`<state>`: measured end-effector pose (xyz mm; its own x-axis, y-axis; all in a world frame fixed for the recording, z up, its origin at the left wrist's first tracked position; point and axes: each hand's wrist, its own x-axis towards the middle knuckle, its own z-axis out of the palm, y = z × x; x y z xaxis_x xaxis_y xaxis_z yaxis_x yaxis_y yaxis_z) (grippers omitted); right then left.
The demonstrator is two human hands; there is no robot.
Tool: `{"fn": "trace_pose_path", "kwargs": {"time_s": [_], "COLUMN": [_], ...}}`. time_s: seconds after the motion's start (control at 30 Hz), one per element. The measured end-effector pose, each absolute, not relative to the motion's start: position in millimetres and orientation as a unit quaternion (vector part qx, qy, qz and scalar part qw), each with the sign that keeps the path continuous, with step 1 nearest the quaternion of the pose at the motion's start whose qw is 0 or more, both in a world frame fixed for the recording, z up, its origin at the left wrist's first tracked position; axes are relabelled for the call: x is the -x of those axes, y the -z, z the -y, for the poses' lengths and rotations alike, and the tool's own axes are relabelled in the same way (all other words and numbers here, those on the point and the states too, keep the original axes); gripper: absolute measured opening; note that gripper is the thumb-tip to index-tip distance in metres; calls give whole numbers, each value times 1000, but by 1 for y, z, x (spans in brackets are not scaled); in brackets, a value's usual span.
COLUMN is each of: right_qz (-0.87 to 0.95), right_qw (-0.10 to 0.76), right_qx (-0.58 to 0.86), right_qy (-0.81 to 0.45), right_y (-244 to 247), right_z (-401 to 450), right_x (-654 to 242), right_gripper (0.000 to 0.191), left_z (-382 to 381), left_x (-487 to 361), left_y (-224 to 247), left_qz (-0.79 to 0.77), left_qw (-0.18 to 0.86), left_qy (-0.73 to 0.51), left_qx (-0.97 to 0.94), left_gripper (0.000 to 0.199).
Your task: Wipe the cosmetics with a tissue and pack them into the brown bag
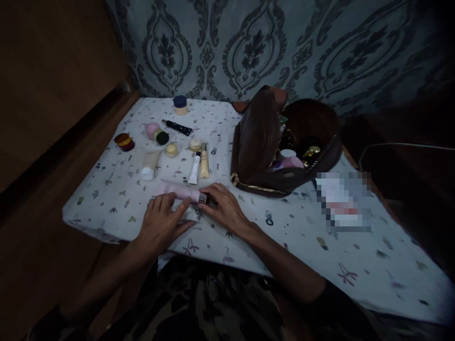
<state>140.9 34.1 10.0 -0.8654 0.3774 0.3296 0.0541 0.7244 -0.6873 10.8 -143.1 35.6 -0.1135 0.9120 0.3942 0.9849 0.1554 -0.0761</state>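
A pale pink cosmetic tube (185, 192) with a silver cap lies level near the front of the table. My left hand (161, 220) has its fingers on the tube's left part, the thumb along its near side. At the other end my right hand (227, 208) grips the silver cap between thumb and fingers. A whitish item (190, 213), partly hidden by my left hand, lies just below the tube; its kind is unclear. Just beyond are a white small tube (195, 169) and a yellow small tube (204, 163). A beige tube with a white cap (150, 165) lies to their left.
An unzipped brown bag (254, 142) holding several cosmetics stands right of my hands. Small jars, including an amber jar (124, 142) and a dark-lidded jar (180, 105), stand on the patterned tablecloth (220, 255), along with a black tube (177, 127). A blurred-out item lies at right.
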Motion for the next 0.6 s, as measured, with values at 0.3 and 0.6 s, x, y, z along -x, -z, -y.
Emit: {"fn": "trace_pose_path", "kwargs": {"time_s": [0.3, 0.6], "right_qz": [899, 899], "right_qw": [234, 246], "right_qx": [110, 69], "right_qy": [-354, -356], "right_y": [-8, -7], "right_z": [-34, -36], "right_x": [-141, -143], "right_gripper": [20, 26], "left_z": [140, 105], "left_x": [-16, -23], "left_y": [-39, -37], "left_qz": [680, 636], "left_qw": [169, 174], "left_qy": [247, 229], "left_qx": [669, 716], "left_gripper": [43, 33]}}
